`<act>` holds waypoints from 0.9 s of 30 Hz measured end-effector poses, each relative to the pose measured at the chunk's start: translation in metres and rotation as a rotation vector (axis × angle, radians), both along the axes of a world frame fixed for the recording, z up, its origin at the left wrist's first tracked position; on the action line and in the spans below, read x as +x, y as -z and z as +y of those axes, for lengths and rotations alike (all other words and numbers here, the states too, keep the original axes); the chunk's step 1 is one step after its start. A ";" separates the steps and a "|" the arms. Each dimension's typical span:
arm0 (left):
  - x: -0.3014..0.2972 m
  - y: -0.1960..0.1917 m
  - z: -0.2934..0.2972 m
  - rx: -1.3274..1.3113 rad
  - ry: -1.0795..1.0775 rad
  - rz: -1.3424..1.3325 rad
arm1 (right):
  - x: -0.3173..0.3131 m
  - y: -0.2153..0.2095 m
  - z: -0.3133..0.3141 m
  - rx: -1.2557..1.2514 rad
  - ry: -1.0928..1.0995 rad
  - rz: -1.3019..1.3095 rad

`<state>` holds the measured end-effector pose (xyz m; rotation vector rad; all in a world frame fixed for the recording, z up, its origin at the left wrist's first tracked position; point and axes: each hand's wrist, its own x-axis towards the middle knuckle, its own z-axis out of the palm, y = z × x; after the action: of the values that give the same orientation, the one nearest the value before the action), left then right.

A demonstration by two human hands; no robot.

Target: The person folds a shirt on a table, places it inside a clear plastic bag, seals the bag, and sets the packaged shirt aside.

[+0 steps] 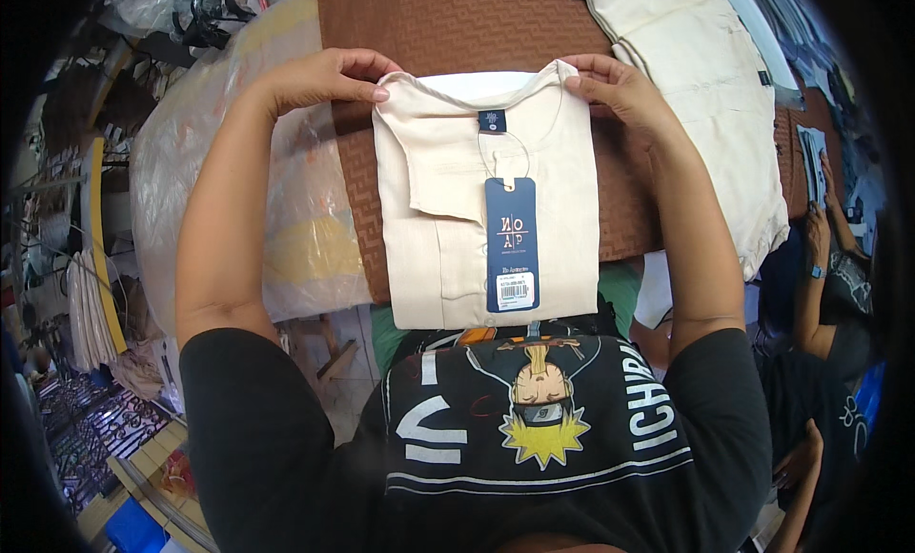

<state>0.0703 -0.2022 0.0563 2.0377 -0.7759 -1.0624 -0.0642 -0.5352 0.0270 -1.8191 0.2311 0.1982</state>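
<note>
A folded cream shirt (567,210) lies in front of me, its collar end away from me and its near end close to my body. At its far left corner, my left hand (351,75) pinches the edge between thumb and fingers. My right hand (618,86) grips the far right corner in the same way. A dark blue hang tag (511,224) with a white barcode sticker rests on the shirt's front, looped by a thin string. Inside the neck sits a small dark label (492,121), and a white sheet (481,83) shows behind the collar.
Brown patterned cloth (429,24) covers the table under the shirt. Clear plastic wrapping (257,210) spreads over the left side. More cream garments (710,105) lie at the right. Beyond them, another person's arm (818,239) holds a light blue folded item (813,162).
</note>
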 end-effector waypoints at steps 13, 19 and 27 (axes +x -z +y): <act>0.011 0.016 -0.023 0.053 -0.258 -0.099 | 0.012 0.002 -0.004 -0.090 0.115 0.058; 0.004 0.008 -0.010 0.052 -0.188 -0.049 | 0.012 0.006 -0.005 -0.077 0.114 0.049; 0.003 0.014 -0.015 0.174 -0.241 -0.186 | 0.017 0.006 -0.005 -0.129 0.138 0.063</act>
<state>0.0730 -0.2170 0.0420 2.3346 -0.5253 -0.8371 -0.0469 -0.5404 0.0211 -1.9179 0.4207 0.1471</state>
